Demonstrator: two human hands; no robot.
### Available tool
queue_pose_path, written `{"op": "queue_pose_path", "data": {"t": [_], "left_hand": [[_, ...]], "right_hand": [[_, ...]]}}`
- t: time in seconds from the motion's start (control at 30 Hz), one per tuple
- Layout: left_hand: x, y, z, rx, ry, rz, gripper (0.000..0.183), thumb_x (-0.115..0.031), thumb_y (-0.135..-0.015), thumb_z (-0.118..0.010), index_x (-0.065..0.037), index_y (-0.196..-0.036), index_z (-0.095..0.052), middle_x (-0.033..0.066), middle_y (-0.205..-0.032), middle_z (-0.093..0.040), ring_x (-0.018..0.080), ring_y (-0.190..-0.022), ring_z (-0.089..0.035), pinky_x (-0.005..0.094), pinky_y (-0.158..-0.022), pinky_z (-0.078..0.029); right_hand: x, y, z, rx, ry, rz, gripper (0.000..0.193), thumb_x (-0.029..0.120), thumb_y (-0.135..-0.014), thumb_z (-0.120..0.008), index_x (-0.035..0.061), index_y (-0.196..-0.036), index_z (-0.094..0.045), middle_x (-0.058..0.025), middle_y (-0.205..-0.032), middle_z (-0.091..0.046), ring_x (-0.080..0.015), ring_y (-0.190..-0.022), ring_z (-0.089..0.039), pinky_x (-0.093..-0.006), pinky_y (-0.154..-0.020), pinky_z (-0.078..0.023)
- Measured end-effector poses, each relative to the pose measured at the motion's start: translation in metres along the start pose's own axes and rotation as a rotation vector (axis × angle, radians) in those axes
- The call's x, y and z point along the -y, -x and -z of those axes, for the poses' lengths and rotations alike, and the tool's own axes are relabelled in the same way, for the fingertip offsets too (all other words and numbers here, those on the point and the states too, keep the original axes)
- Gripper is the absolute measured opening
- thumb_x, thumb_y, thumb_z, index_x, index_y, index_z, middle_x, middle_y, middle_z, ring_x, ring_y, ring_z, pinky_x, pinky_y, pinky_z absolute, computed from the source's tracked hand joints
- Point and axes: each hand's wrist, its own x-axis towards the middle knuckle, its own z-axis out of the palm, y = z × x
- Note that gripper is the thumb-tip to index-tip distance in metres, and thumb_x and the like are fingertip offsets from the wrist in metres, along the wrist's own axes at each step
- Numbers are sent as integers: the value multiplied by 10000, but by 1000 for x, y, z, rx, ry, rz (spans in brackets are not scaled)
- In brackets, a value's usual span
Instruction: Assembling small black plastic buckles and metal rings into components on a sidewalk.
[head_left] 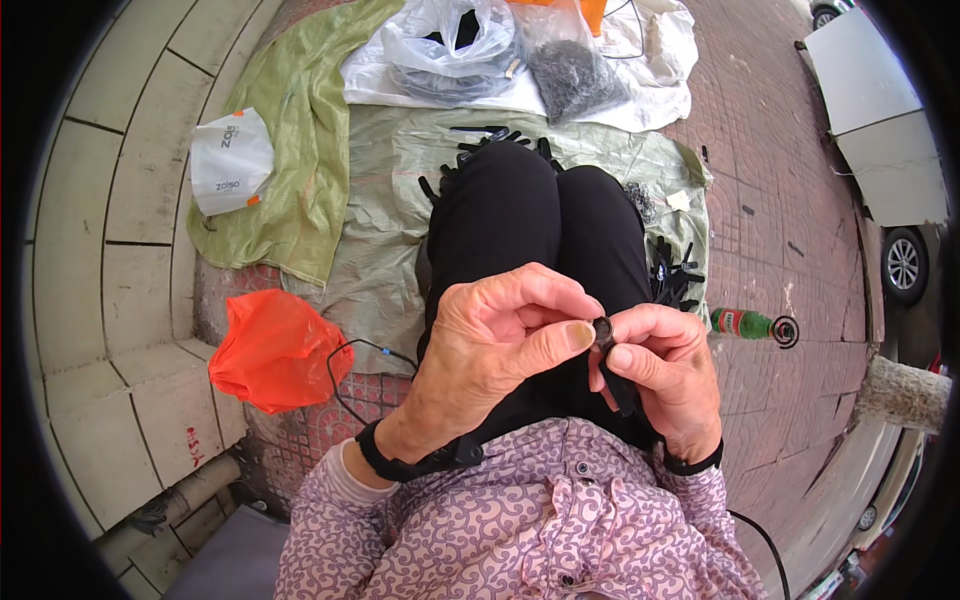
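Above my lap, between both hands, is a small black strap-like piece [621, 391] with a round, ring-like end; its exact kind is unclear. My left hand [490, 325] pinches the round end with thumb and forefinger. The strap part hangs from the thumb and curled fingers of my right hand [662, 372]. More black strap-like pieces [676, 275] lie in a pile beside my right thigh. Another group of black pieces [485, 140] shows beyond my knees, partly hidden by them. Small shiny parts [640, 202] sit beside my right knee.
A clear bag of dark rings [455, 75] and a bag of small dark parts [572, 80] lie on white sacking ahead. To the left are a red plastic bag [275, 350] and a white bag [232, 165]. A green bottle [745, 323] lies at the right.
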Motion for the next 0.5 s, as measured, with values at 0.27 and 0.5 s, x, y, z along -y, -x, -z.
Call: {"op": "queue_pose_path", "data": {"t": [0.27,0.5], "left_hand": [[-3,-2,2,45,133,95,146,39,-856,-677,22,-1001,-664,75,-989,-641,144,-899,-627,276,-828,-515],[5,-1,-1,57,5,137,156,39,-842,-693,26,-990,-646,84,-1022,-616,148,-926,-604,295,-851,-513]], "right_hand": [[-2,1,7,39,47,6,171,9,-848,-713,-42,-991,-634,-105,-842,-699,-111,-667,-657,-202,-522,-475],[-10,0,-2,-54,201,288,431,-38,-788,-765,-16,-1140,-518,-75,-804,-686,-58,-636,-624,-173,-495,-433]]}}
